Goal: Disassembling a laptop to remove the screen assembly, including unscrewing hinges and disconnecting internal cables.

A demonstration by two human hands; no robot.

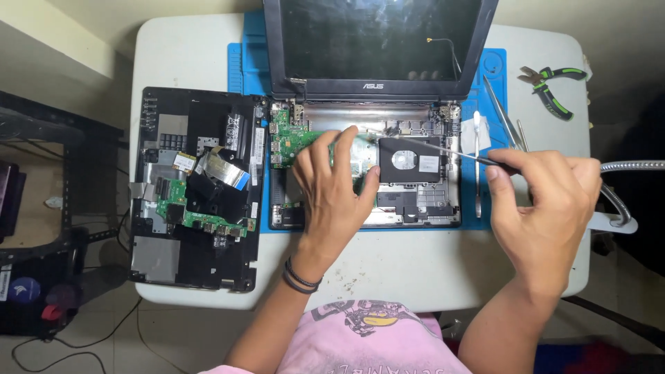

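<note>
While your left hand (337, 187) lies flat with fingers spread on the exposed base of the opened laptop (365, 166), pressing on the green circuit board (294, 138), your right hand (547, 208) is closed around the handle of a thin screwdriver (443, 149), whose shaft slants up and left so that the tip sits near the top edge of the black drive bay (410, 161), just beside your left fingertips. The laptop rests on a blue mat (495, 76) in the middle of a white table (415, 263), its dark screen tilted back toward the far edge. To your left, touching the laptop's side, lies the removed black bottom cover (194, 187) with a smaller green board on it; it reaches out to the table's left edge. To the right, a pair of tweezers (504, 118) lies along the mat's edge, and green-handled pliers (554, 86) sit near the far right corner. A bare strip of table runs along the near edge, in front of your wrists.
</note>
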